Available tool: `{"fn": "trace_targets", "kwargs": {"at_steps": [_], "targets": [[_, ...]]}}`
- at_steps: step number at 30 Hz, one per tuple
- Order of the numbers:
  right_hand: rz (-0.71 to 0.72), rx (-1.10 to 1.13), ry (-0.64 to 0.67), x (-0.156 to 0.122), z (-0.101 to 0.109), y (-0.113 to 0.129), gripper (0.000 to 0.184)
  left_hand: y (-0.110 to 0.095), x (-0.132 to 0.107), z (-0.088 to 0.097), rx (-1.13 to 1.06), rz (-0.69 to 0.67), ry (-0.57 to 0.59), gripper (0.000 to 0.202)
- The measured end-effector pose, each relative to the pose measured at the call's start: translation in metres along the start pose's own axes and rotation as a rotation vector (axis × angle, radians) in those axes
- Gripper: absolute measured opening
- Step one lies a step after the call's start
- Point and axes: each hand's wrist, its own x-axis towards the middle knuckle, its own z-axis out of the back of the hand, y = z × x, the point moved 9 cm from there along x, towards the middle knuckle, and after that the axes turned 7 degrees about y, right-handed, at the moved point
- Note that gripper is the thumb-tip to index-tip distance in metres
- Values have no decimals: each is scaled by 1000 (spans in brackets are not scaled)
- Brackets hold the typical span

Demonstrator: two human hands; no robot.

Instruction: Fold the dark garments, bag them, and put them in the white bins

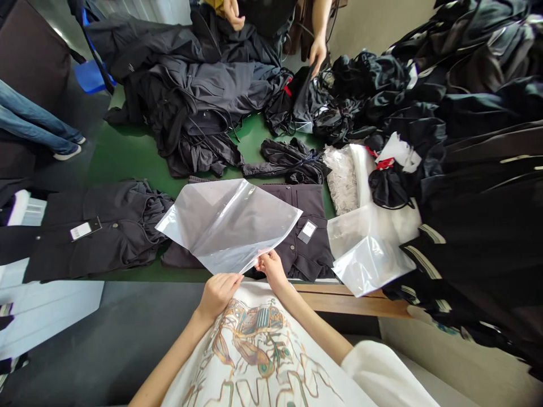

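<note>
Clear plastic bag [229, 223], one: held just in front of the wearer, above the near edge of the green table [127, 152]. Its mouth cannot be made out.

Left hand [221, 291]: closed on the near edge of the bag, fingertips curled out of sight. Right hand [271, 267]: thumb and fingers pinching the same edge, just beside the left; the grip is partly hidden.

Dark folded garment [311, 249], with label [308, 229]: flat under the bag, its middle veiled by the film.

Bearing of the bag: one corner points left, another right, a third away from the wearer. Broadest spread is left to right; a shiny crease slants from near left to far right. True long axis uncertain.

Surroundings: second dark garment [93, 232], labelled, to the left; loose clear bags [369, 260], to the right; black bundle [292, 161], just beyond the folded garment; heap of black clothes [203, 90], covering much of the far table; larger black pile [487, 169], right, cut off by the frame. Co-worker's hand [318, 53]: on black cloth at the far side, head out of frame.
</note>
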Motion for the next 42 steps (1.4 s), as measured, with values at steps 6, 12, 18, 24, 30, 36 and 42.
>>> {"fn": "trace_targets", "kwargs": {"at_steps": [6, 12, 18, 24, 30, 36, 42], "targets": [[24, -43, 9, 5, 3, -2, 34, 2, -22, 17, -7, 17, -36, 10], [316, -440, -292, 26, 70, 60, 43, 11, -50, 37, 13, 21, -7, 12], [454, -1196, -119, 52, 88, 112, 54, 34, -72, 33, 19, 177, 104, 18], [360, -1293, -156, 66, 100, 127, 29, 55, -97, 16, -65, 446, 224, 17], [431, -1411, -141, 23, 51, 144, 28, 51, -63, -12, -34, 588, 310, 33], [487, -1520, -115, -24, 5, 151, 27, 19, 48, -53, 5, 487, 147, 36], [517, -1510, -238, -31, 38, 190, 31, 39, 10, -77, 147, 618, 294, 41]]}}
